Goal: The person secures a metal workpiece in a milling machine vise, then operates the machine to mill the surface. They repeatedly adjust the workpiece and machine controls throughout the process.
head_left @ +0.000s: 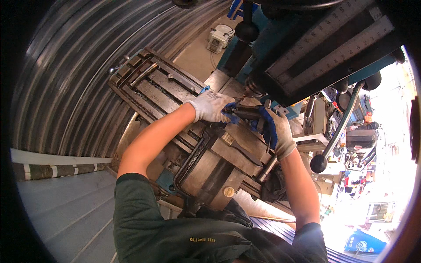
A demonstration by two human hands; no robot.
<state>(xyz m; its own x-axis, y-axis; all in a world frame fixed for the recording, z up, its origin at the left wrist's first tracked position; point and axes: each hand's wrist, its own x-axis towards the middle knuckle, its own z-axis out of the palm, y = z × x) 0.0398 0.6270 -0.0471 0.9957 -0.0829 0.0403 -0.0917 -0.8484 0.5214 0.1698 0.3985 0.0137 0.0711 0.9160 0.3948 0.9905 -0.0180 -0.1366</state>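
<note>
Seemingly the work is midway; the left hand (215,108) grasps a dark metal piece (248,112), not yet released; the right hand (279,131) curls its fingers beside it, exact grip unclear.

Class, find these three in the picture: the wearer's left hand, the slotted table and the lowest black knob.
Left hand (212,106): head view, back of the pale glove.
Slotted table (177,89): head view, bare metal of its top.
Lowest black knob (319,163): head view, middle of the ball.
</note>
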